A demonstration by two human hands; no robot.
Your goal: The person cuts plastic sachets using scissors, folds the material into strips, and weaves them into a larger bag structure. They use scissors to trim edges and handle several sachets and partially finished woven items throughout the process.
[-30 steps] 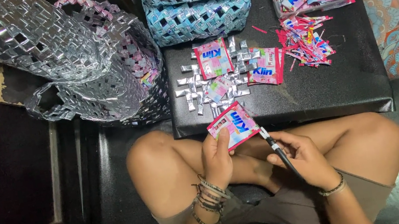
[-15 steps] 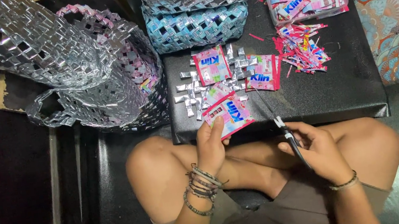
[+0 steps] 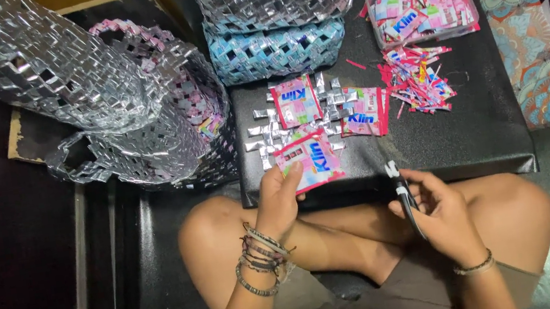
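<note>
Scissors (image 3: 407, 201) sit mostly hidden inside the right hand (image 3: 443, 213), which is closed around them; only the pale tip shows, pointing away toward the tabletop (image 3: 489, 130). Left hand (image 3: 280, 201) pinches a pink sachet (image 3: 310, 159) at the tabletop's near edge, long axis slanting up-left. Bare surface lies to the right.

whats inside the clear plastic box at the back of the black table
The clear plastic box holds a loose pile of pink sachets, some with green or white patches. Whatever lies beneath that top layer is covered.
</note>
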